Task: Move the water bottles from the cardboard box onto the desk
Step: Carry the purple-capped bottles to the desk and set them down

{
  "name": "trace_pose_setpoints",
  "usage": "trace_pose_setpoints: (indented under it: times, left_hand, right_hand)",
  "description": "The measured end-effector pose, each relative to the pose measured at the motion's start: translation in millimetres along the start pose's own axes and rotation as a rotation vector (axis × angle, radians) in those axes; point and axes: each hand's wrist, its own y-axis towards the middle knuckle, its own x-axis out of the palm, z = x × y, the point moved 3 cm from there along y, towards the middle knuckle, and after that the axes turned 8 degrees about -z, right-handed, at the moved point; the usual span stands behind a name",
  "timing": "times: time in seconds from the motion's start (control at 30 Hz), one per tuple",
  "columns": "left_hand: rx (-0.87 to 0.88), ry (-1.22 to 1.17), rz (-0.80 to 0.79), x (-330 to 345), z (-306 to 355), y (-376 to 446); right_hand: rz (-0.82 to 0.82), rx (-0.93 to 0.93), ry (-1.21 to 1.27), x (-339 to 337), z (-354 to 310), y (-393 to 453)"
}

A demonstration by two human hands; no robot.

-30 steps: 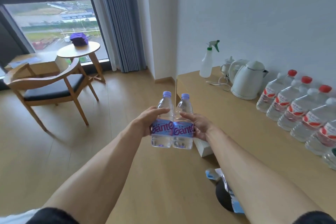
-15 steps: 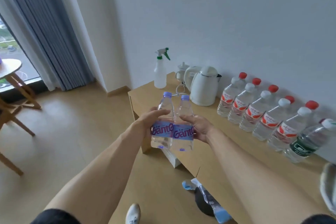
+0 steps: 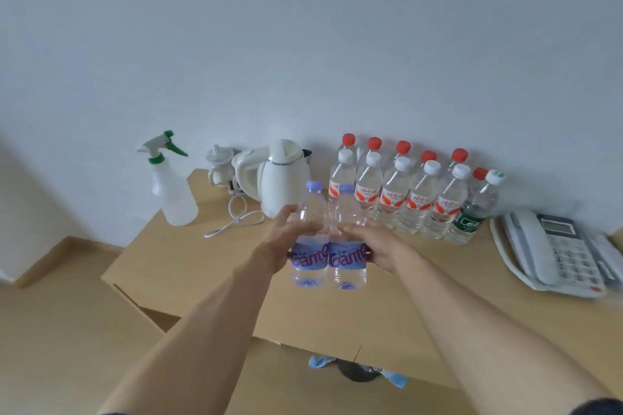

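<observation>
Two clear water bottles with purple caps and purple labels are held side by side above the wooden desk [image 3: 188, 263]. My left hand [image 3: 281, 239] grips the left bottle [image 3: 308, 246] around its middle. My right hand [image 3: 377, 244] grips the right bottle [image 3: 347, 253] the same way. Both bottles are upright and touch each other. The cardboard box is out of view.
Several water bottles [image 3: 392, 192] with red and white caps stand in two rows against the wall, with a green-labelled one [image 3: 472, 212] at their right end. A white kettle [image 3: 279, 177] with a loose cord, a spray bottle [image 3: 170, 185] and a telephone [image 3: 553, 251] also occupy the desk.
My view has swung right from the room to face the desk and wall. Both hands carried the two bottles over the desk, still held together.
</observation>
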Motion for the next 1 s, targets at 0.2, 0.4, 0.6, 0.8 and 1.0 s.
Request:
trace_pose_setpoints:
  times: [0.2,0.4,0.6,0.8,1.0]
  left_hand:
    - [0.068,0.133,-0.165,1.0,7.3,27.8]
    - [0.116,0.211,-0.198,6.0,4.0,50.5]
    - [0.183,0.344,-0.139,7.8,7.3,65.2]
    - [0.217,0.422,-0.093,7.7,5.6,74.0]
    - [0.238,0.454,-0.062,5.6,-6.9,74.7]
  right_hand:
    - [0.168,-0.084,-0.073,-14.7,6.6,-7.4]
    - [0.232,-0.123,-0.206,-27.2,11.4,-14.4]
    - [0.255,-0.182,-0.293,-34.5,7.3,-6.8]
    - [0.328,-0.190,-0.370,-39.6,5.7,3.5]
    - [0.378,-0.165,-0.472,-38.8,7.6,10.2]
